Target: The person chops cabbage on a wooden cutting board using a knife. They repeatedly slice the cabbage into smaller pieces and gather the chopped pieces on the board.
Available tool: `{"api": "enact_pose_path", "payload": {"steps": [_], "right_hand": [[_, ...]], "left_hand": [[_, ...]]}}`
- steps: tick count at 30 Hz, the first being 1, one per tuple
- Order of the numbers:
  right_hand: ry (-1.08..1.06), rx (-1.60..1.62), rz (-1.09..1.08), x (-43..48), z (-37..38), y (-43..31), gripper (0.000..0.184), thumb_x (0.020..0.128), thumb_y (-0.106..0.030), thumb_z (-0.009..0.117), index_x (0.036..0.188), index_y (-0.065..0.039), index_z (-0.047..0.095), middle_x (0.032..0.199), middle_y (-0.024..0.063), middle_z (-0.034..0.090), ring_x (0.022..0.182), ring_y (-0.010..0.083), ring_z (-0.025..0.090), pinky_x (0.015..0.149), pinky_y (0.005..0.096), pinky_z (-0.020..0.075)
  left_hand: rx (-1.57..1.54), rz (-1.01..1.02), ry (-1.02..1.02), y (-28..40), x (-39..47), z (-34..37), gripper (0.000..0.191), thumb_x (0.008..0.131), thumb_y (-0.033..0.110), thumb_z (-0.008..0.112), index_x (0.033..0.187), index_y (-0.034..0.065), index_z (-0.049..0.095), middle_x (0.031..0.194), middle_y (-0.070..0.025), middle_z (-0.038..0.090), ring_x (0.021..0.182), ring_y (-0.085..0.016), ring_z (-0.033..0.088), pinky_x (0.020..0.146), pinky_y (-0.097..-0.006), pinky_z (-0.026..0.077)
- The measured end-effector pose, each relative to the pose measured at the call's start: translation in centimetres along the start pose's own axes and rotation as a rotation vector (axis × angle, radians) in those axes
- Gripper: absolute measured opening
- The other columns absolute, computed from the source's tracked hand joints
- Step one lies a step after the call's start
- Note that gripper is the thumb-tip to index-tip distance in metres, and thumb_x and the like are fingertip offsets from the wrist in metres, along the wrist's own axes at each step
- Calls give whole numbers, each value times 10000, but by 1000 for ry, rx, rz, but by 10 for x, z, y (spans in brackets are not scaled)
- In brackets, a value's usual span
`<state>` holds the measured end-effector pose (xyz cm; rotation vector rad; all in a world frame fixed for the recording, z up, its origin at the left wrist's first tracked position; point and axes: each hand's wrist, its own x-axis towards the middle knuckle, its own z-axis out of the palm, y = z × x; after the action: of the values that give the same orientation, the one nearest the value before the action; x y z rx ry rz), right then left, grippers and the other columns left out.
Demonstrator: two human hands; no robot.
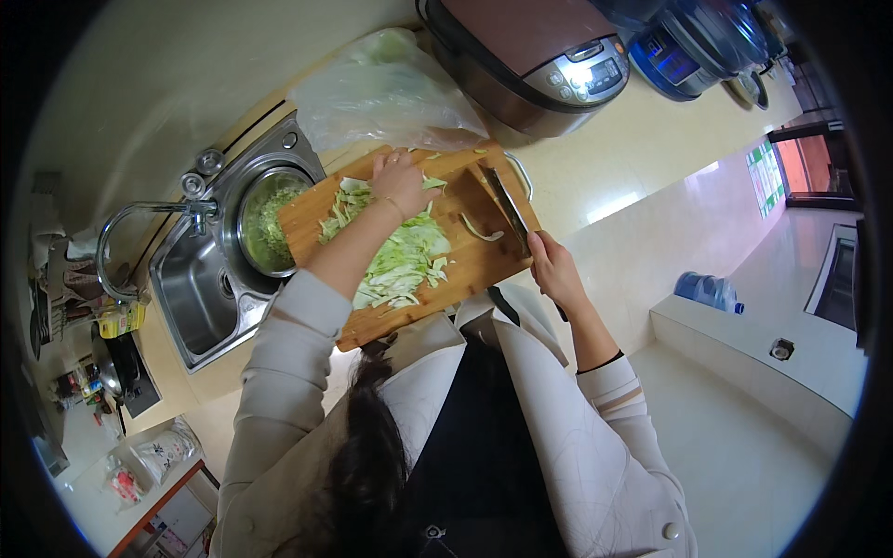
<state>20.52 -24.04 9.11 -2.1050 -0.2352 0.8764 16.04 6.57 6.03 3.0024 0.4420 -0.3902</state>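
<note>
A wooden cutting board [481, 261] lies on the counter beside the sink, bearing a heap of shredded cabbage [408, 254]. My left hand [403, 183] rests at the upper part of the heap, its fingers spread over the shreds; whether it grips any is hidden. My right hand [556, 268] is closed around the handle of a kitchen knife [508, 206], whose blade stands near the board's right side. A curved cabbage strip [481, 230] lies alone left of the blade. More shreds fill a round metal bowl [245, 234] in the sink's upper basin.
A double steel sink [199, 286] with a curved faucet [115, 230] stands at left. Behind the board lie a translucent plastic bag [384, 94] and a rice cooker [530, 63]. A large blue water bottle [687, 52] stands farther right.
</note>
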Motion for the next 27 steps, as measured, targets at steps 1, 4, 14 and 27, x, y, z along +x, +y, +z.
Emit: {"api": "enact_pose_path", "payload": {"steps": [1,4,14,27], "right_hand": [[-21,29,27,0,0,0,405,1047,-379,469,1017,-4,619,695,203,606,642,335,613,630,411,486],[8,-31,-44,1,2,3,398,1047,-373,466,1004,-4,609,751,242,621,718,402,628,668,447,490],[-23,-28,21,5,-2,-1,417,1051,-387,464,1009,1,610,674,159,591,623,267,593,607,391,472],[-341,-337,-811,-25,19,-46,295,1022,-305,545,1112,-54,670,671,149,632,617,349,620,621,410,494]], "left_hand": [[18,-10,-9,9,3,4,288,800,402,736,987,187,777,1233,-92,587,1265,-282,470,1089,-488,274],[-43,-46,34,23,7,9,361,761,415,764,981,128,769,1111,-80,604,1150,-253,529,1060,-460,295],[-1448,-79,-2,-38,-39,-33,311,880,247,772,1104,41,708,845,5,693,732,-81,638,657,-269,505],[-2129,-432,170,-119,-209,20,240,1016,189,584,1205,40,589,1141,-74,662,1066,-204,641,883,-367,522]]}}
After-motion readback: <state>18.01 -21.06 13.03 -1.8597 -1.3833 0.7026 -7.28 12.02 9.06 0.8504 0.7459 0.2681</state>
